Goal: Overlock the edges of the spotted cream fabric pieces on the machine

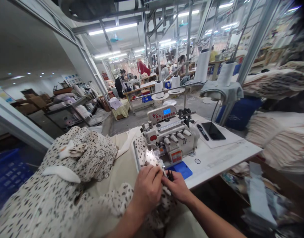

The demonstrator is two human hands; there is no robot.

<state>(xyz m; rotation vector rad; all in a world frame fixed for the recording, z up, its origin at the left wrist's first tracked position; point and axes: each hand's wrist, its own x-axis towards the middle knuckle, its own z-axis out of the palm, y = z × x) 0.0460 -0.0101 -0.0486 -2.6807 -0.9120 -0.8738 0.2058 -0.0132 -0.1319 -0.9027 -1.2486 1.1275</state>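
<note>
My left hand (148, 185) is closed, its fingers pinching the edge of a cream fabric with dark spots (139, 145) in front of an overlock sewing machine (170, 132). Close beside it, my right hand (178, 186) is closed too, with dark, pointed thread snips (170, 175) showing between its fingers. Its thumb and fingertips meet the fabric edge near the left fingertips. A lamp lights the cloth under the machine's presser area, and the exact needle point is hidden by glare. More of the spotted fabric hangs below my hands.
A large heap of spotted fabric (92, 155) covers the left side. On the white tabletop (223, 155) lie a phone (213, 131), a marker pen (203, 132) and a small black ring (197, 161). Thread cones (202, 66) stand behind; stacked cloth (278, 142) is at right.
</note>
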